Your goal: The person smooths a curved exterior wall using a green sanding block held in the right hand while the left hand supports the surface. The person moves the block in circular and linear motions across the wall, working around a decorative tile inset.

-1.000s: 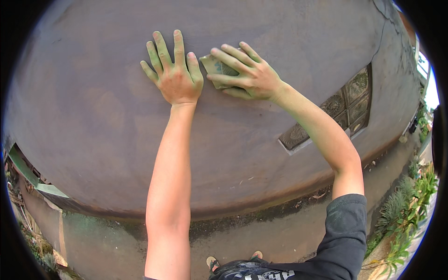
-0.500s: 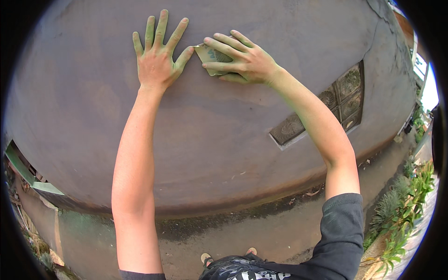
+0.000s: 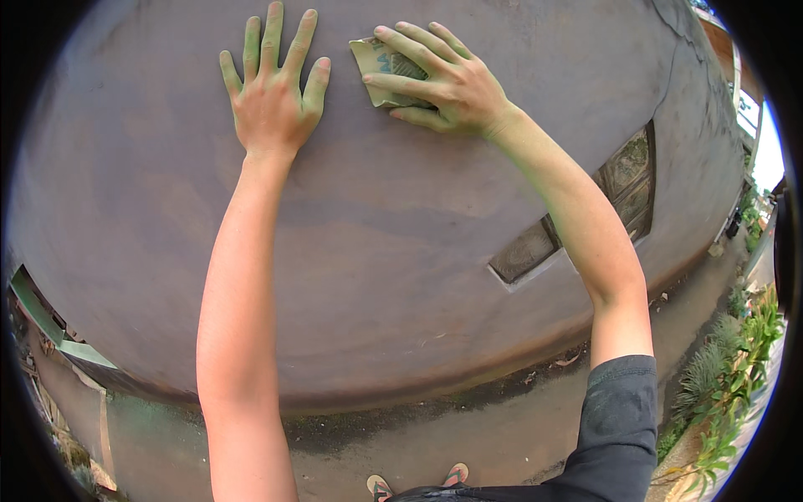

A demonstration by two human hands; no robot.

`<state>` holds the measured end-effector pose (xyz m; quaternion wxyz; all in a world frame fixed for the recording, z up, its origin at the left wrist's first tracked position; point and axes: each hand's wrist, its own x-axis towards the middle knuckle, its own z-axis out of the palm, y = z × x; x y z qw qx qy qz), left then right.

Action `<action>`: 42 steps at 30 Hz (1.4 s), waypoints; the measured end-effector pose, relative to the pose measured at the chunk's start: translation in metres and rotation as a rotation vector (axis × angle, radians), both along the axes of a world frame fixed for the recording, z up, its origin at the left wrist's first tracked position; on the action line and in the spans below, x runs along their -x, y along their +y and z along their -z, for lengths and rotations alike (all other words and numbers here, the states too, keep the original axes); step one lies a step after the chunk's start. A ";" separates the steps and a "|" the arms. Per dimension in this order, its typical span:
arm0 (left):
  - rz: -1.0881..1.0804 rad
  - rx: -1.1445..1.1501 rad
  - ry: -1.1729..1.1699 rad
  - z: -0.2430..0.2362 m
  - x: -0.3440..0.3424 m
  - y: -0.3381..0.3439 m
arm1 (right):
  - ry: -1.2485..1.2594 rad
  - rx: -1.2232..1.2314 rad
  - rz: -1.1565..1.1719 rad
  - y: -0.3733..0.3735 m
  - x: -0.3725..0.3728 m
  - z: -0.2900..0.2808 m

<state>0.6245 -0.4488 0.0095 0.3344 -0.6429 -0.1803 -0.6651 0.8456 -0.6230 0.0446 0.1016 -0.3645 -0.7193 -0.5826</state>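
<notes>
My left hand (image 3: pixel 274 105) lies flat against the grey plastered wall (image 3: pixel 368 243), its fingers spread and nothing under them that I can see. To its right, my right hand (image 3: pixel 460 90) presses a folded piece of sandpaper (image 3: pixel 368 60) onto the same wall. The sheet's pale printed back faces me, and its left edge sticks out past my fingertips. Most of it is covered by the palm and fingers. Greenish dust coats the fingers of both hands. A gap of bare wall separates my left thumb from the paper.
A patterned vent panel (image 3: pixel 527 253) is set in the wall, partly behind my right forearm. A crack (image 3: pixel 669 79) runs down at the upper right. A green frame (image 3: pixel 63 339) shows at lower left. Leafy plants (image 3: pixel 732 376) grow along the right of the dirt path (image 3: pixel 376 452).
Both hands sit higher in the picture. My left hand has shifted slightly left, away from the sandpaper, and my right hand slightly right with it, so the gap between them is wider.
</notes>
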 end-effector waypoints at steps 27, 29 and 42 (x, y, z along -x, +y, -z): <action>0.102 0.042 -0.087 0.006 -0.002 0.000 | 0.139 -0.332 -0.067 0.034 0.063 0.010; 0.058 0.028 -0.097 0.006 -0.002 0.000 | 0.113 -0.308 -0.051 0.018 0.039 -0.006; 0.119 0.010 -0.100 0.010 -0.002 0.001 | 0.072 0.016 -0.027 0.019 0.054 0.086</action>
